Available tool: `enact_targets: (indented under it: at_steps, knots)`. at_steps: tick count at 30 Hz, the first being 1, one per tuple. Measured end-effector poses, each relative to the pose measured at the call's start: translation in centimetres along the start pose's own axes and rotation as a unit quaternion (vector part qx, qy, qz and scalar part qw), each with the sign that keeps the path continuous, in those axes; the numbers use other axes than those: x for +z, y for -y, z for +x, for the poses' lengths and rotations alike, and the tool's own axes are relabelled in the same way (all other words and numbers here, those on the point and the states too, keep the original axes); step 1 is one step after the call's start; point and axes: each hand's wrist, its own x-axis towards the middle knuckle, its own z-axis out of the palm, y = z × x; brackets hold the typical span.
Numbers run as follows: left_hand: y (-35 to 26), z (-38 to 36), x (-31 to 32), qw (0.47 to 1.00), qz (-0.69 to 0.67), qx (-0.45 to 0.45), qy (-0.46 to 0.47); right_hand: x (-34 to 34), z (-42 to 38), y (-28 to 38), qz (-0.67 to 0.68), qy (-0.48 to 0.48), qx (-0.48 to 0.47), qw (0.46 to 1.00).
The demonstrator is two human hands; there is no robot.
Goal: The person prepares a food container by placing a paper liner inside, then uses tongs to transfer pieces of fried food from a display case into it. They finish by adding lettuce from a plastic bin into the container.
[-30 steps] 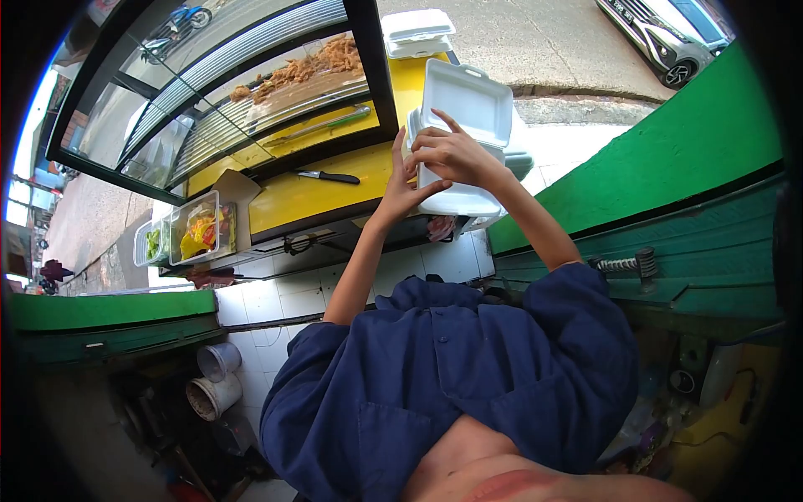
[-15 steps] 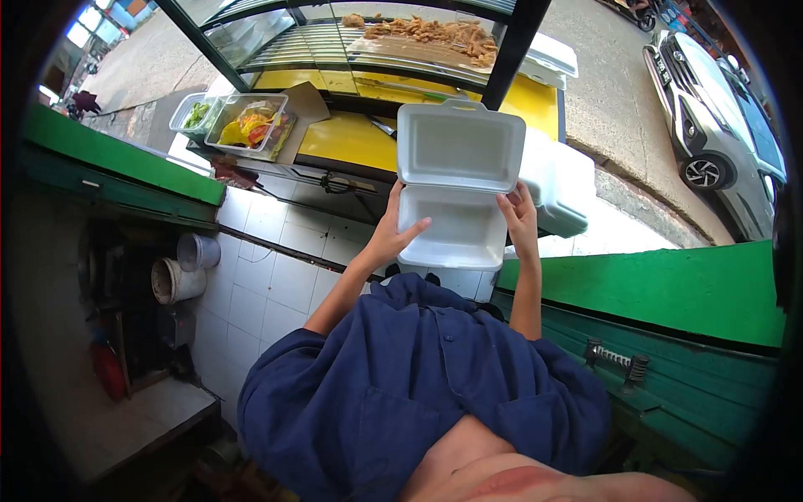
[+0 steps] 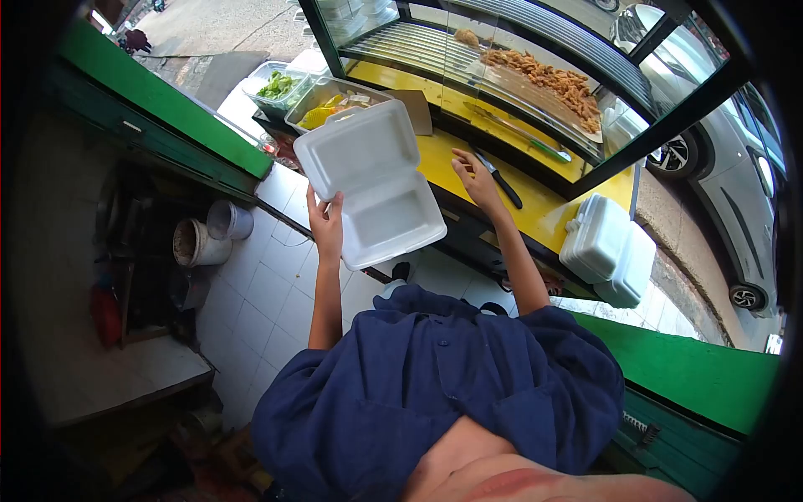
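An opened white foam takeaway box (image 3: 391,219) is held up by my left hand (image 3: 326,224), which grips its left edge near the fold with the thumb on the inside. Both halves of the box show bare white insides. My right hand (image 3: 477,180) is off the box, over the yellow counter (image 3: 535,219), with its fingers apart and nothing in them. Close beside that hand lies a knife with a black handle (image 3: 507,191). Behind the box's lid stands a clear tub of yellow and red packets (image 3: 330,105).
Fried pieces (image 3: 544,79) lie on a board inside the glass display case (image 3: 452,63). A green-handled utensil (image 3: 548,151) rests along its base. Closed foam boxes (image 3: 598,238) are stacked at the right. A tub of green leaves (image 3: 278,86) stands at the left, buckets (image 3: 201,243) below.
My right hand has let go of the box and moved over the counter near the knife. The box has shifted left and tilted, held by my left hand alone. The view has turned.
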Motion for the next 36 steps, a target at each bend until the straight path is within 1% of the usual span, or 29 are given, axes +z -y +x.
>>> enact_targets:
  at_steps: [2,3,6,8,10,13,16,19,22,25,28,31,33,34,36]
  knots:
    - [-0.3,3.0,-2.3,0.999,0.015,0.03,-0.028,2.6,4.6,-1.1,-0.068,-0.05,-0.039,0.996]
    - [0.1,4.6,-3.4,0.998,0.011,0.051,-0.03,3.7,6.7,-1.6,-0.078,-0.067,-0.028,0.994]
    - [-0.3,8.0,-5.3,0.998,-0.004,0.046,-0.032,6.6,11.2,-3.1,-0.102,-0.126,-0.001,0.987]
    - [0.3,10.1,-6.3,0.998,-0.003,0.051,-0.025,7.6,12.8,-3.9,-0.139,-0.147,-0.005,0.979]
    - [0.6,11.6,-6.5,0.999,-0.007,0.041,-0.021,8.6,13.0,-3.8,-0.16,-0.177,-0.007,0.971]
    - [0.8,13.3,-6.2,0.999,-0.022,0.03,-0.003,9.0,12.5,-2.9,-0.198,-0.193,-0.019,0.961]
    - [1.0,14.4,-5.6,0.999,-0.031,0.022,0.015,9.6,11.7,-1.8,-0.192,-0.214,-0.032,0.957]
    - [1.8,15.4,-5.0,0.999,-0.04,0.022,0.03,9.9,11.3,-2.2,-0.2,-0.239,-0.087,0.946]
    - [2.0,15.6,-4.1,0.997,-0.061,0.016,0.032,9.8,11.5,-2.3,-0.214,-0.249,-0.089,0.94]
    - [1.6,15.6,-3.5,0.997,-0.065,0.017,0.037,9.6,12.7,-2.3,-0.278,-0.26,-0.108,0.918]
    - [1.7,15.7,-3.4,0.996,-0.069,0.022,0.049,9.4,13.2,-1.7,-0.226,-0.256,-0.075,0.937]
    - [1.4,15.3,-3.1,0.997,-0.061,0.011,0.051,8.6,12.8,-0.9,-0.231,-0.291,-0.147,0.916]
    - [1.9,15.0,-2.8,0.996,-0.06,0.026,0.061,7.5,11.4,0.2,-0.099,-0.269,-0.08,0.955]
    - [1.9,14.8,-2.6,0.995,-0.059,0.034,0.066,6.8,10.6,0.8,-0.032,-0.256,-0.046,0.965]
    - [1.7,14.2,-2.1,0.995,-0.055,0.033,0.076,4.8,9.0,1.2,0.032,-0.241,-0.009,0.97]
